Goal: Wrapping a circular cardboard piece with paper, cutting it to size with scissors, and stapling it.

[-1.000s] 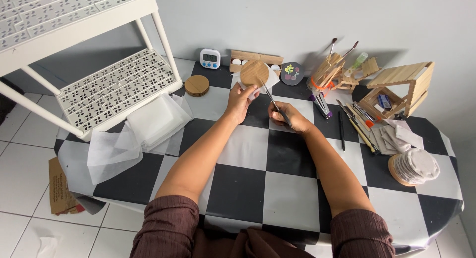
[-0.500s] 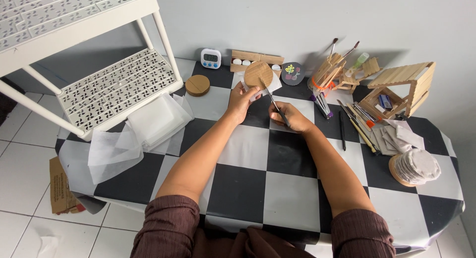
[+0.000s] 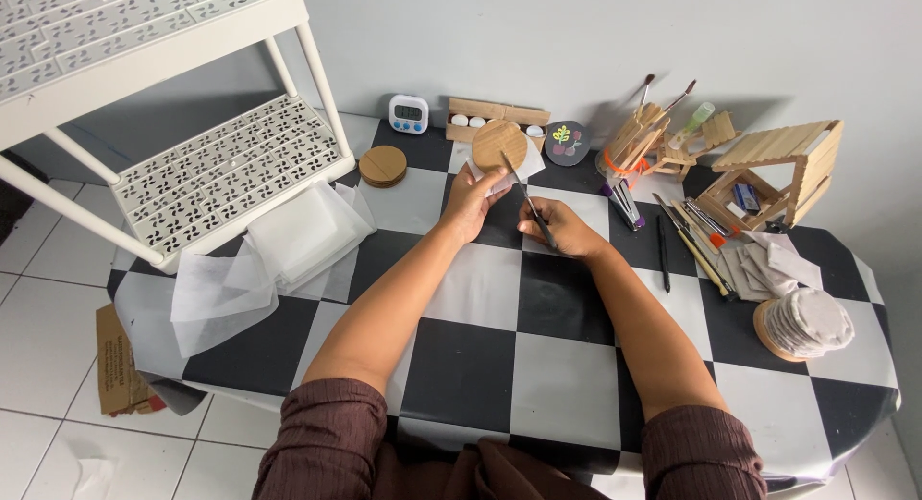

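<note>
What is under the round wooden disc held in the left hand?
White paper shows at the edges of the round wooden disc, held by the left hand. The disc covers the rest of it.

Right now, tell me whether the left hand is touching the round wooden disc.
Touching. The head view shows the left hand gripping the round wooden disc by its lower edge, fingers wrapped against it with white paper, holding it up above the checkered table.

Both forearms reach forward, bare below dark maroon sleeves pushed up to the elbows. The left hand (image 3: 473, 200) is raised with fingers pinched closed. The right hand (image 3: 560, 226), just right of the left hand and slightly nearer the body, is curled in a pen-like grip.
</note>
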